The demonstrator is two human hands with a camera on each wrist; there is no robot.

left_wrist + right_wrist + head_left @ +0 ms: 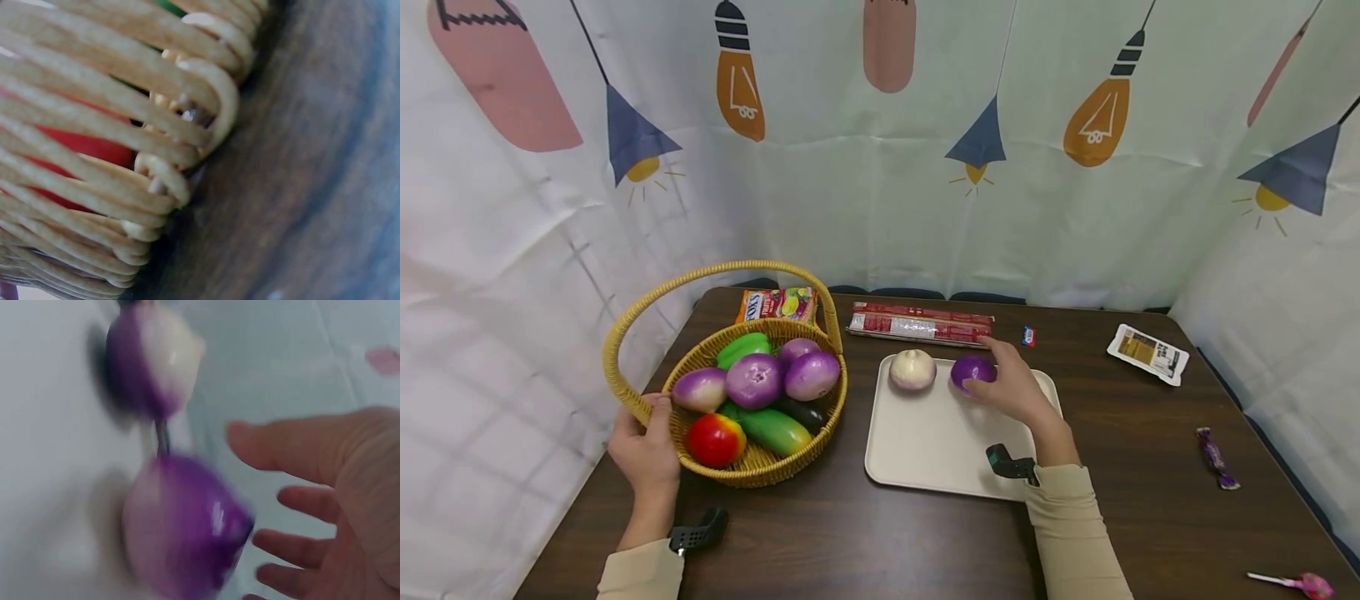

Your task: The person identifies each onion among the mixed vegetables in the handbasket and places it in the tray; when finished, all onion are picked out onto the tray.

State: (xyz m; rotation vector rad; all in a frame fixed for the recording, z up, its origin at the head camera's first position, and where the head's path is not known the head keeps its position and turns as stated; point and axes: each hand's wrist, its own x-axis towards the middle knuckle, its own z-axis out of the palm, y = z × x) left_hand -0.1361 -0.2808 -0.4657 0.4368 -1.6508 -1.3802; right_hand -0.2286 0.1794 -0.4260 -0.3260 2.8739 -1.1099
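Right hand at a purple onion on the tray

The right hand (1015, 387) spreads its fingers loosely beside the purple onion (972, 372), gripping nothing; it sits on the tray (925, 442) near 1 pale onion (913, 369). It looks smooth, rigid, light and prone to roll: cup it across its widest part. The left hand (646, 450) grips the basket (752, 477) rim
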